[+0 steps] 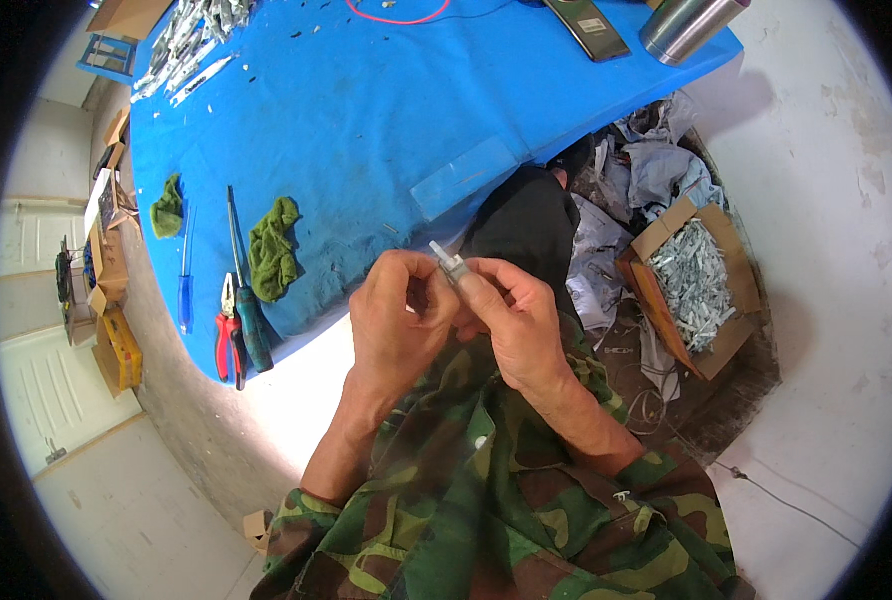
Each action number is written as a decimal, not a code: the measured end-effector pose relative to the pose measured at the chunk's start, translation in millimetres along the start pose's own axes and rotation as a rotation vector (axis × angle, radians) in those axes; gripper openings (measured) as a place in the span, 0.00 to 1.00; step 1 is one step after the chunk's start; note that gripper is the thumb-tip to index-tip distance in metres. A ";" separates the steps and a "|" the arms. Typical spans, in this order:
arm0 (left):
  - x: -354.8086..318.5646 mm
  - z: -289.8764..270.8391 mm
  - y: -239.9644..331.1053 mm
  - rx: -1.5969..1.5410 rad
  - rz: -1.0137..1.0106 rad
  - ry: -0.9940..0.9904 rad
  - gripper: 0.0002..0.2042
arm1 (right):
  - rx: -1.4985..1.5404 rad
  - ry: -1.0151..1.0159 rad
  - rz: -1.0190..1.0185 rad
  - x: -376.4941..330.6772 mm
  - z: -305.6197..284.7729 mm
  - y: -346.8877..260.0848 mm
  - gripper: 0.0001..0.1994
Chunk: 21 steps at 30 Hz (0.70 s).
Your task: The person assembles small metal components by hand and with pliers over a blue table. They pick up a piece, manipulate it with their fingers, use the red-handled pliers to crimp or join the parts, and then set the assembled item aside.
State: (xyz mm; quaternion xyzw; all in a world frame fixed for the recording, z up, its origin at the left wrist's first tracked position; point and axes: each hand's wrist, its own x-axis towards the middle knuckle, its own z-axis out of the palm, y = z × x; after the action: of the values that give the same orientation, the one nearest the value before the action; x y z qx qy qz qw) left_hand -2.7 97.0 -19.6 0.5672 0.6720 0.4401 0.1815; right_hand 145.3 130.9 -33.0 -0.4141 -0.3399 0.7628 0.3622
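A small grey-white part (450, 261) with a narrow pale tip is held up over my lap, just off the table's front edge. My right hand (515, 318) grips it between thumb and curled forefinger. Against its left side, the fingers of my left hand (398, 312) are closed in a pinch. My fingers cover the part's lower end, so its full shape is hidden.
Left on the blue-covered table (346, 130) lie red-handled pliers (230, 330), two screwdrivers and green cloths (273, 250). Behind are a pile of silvery parts (194, 40), a phone (588, 28) and a metal cup (688, 28). A carton (656, 235) of similar parts stands right.
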 end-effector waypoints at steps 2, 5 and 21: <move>0.0 1.9 4.2 -0.021 -0.026 0.008 0.06 | 0.036 0.027 -0.026 -0.5 3.3 1.3 0.13; -3.3 8.4 6.1 -0.025 -0.032 0.025 0.06 | 0.062 0.077 -0.070 0.0 4.9 5.4 0.13; -4.2 8.7 4.2 -0.027 -0.149 -0.013 0.05 | 0.038 0.122 -0.125 -2.9 6.0 5.3 0.14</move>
State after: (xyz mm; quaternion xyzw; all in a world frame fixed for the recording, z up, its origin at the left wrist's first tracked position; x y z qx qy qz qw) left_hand 7.5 96.3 -22.0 0.5159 0.7052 0.4307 0.2259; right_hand 139.7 124.4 -33.7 -0.4307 -0.3280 0.7183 0.4370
